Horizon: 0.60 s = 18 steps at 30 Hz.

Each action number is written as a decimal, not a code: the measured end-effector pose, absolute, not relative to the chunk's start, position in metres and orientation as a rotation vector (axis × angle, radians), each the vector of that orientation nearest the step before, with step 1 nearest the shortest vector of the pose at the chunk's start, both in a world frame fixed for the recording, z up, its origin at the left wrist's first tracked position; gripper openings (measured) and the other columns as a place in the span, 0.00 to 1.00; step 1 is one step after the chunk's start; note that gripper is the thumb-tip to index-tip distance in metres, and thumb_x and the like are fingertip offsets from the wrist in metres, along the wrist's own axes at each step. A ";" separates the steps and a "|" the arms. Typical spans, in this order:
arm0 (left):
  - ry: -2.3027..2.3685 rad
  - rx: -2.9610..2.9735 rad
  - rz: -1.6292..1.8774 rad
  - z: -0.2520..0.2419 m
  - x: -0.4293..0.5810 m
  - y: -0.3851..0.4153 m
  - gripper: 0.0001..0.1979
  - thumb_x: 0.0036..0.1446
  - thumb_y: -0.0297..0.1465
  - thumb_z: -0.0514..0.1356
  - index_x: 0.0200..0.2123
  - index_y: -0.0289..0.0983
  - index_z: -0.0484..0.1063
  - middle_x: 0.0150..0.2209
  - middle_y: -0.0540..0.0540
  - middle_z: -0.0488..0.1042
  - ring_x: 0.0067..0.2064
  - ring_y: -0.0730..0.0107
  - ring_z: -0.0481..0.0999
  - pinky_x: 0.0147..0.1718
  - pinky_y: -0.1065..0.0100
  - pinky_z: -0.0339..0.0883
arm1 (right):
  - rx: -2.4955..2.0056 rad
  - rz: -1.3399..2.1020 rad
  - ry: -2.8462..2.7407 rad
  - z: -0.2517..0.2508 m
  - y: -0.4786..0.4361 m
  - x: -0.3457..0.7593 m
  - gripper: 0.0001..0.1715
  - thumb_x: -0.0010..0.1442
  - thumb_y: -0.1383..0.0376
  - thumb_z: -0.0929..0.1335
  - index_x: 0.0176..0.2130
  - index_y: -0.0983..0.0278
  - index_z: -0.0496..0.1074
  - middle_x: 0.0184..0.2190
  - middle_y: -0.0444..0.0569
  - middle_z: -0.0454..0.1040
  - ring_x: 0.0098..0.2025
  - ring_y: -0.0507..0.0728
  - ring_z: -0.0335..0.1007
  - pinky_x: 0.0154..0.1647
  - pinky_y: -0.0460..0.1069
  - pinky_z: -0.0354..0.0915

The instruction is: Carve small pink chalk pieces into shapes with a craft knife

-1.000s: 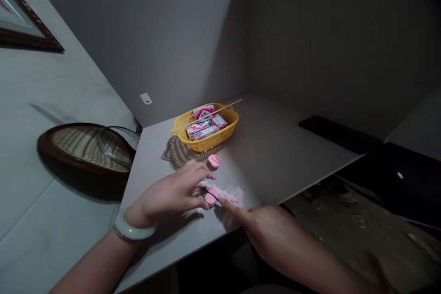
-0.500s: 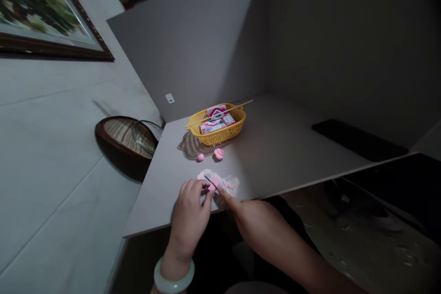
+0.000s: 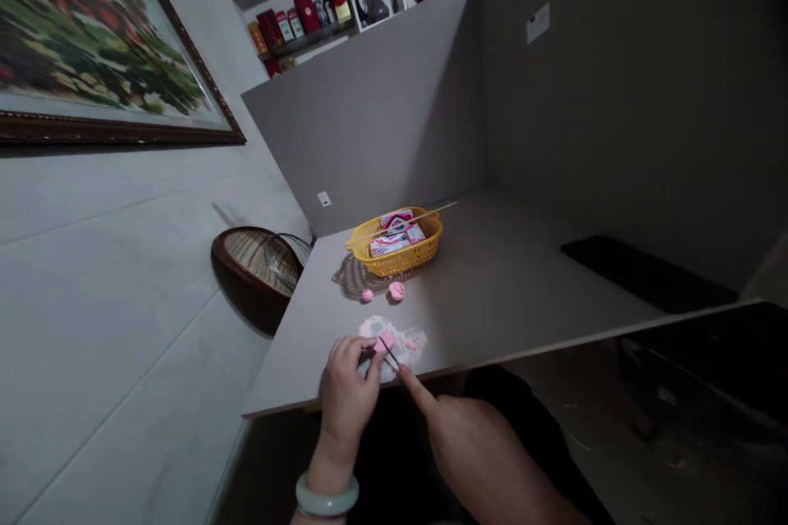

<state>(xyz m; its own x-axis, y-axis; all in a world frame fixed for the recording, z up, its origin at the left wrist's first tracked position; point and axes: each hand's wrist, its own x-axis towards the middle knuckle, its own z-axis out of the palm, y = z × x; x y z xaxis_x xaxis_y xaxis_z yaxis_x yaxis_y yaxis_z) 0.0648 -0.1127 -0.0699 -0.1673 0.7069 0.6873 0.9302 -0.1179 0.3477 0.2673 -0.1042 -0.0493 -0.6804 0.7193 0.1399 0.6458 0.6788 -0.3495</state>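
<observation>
My left hand (image 3: pixel 348 390), with a pale bangle on the wrist, pinches a small pink lump (image 3: pixel 385 341) at the table's front edge. My right hand (image 3: pixel 459 443) points its forefinger along a thin dark blade (image 3: pixel 389 353) pressed against that lump. The lump lies on a crumpled clear wrapper (image 3: pixel 400 340) with pink bits. Two more pink pieces (image 3: pixel 396 290) lie farther back, near a yellow basket (image 3: pixel 397 242).
The yellow basket holds small pink and white packets and a long wooden skewer (image 3: pixel 403 223) across its rim. A dark flat slab (image 3: pixel 646 275) lies at the table's right. A round brown tray (image 3: pixel 252 271) leans beside the table's left. Partition walls enclose the desk.
The camera has tilted up and back, showing the painting and shelves. My left hand drew in from the side to the table's front edge, still on the pink lump with the blade.
</observation>
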 end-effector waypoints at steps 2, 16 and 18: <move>-1.863 -1.849 -1.168 -0.069 0.065 -0.113 0.03 0.64 0.32 0.63 0.38 0.39 0.75 0.37 0.45 0.78 0.41 0.60 0.77 0.42 0.59 0.74 | -1.123 0.388 -2.673 -0.045 -0.105 0.267 0.42 0.59 0.77 0.63 0.70 0.63 0.61 0.25 0.52 0.80 0.24 0.56 0.78 0.23 0.44 0.59; -1.845 -1.898 -1.266 -0.068 0.069 -0.113 0.06 0.66 0.31 0.61 0.34 0.39 0.76 0.36 0.46 0.79 0.42 0.61 0.77 0.45 0.60 0.72 | -1.229 0.286 -2.825 -0.036 -0.114 0.270 0.48 0.57 0.82 0.59 0.73 0.63 0.54 0.31 0.54 0.83 0.30 0.59 0.81 0.23 0.45 0.62; -1.846 -1.912 -1.266 -0.066 0.070 -0.113 0.07 0.66 0.31 0.61 0.34 0.39 0.76 0.36 0.46 0.79 0.42 0.62 0.77 0.46 0.59 0.72 | -1.228 0.266 -2.824 -0.036 -0.113 0.270 0.48 0.57 0.82 0.59 0.73 0.64 0.55 0.31 0.55 0.83 0.30 0.60 0.81 0.24 0.46 0.63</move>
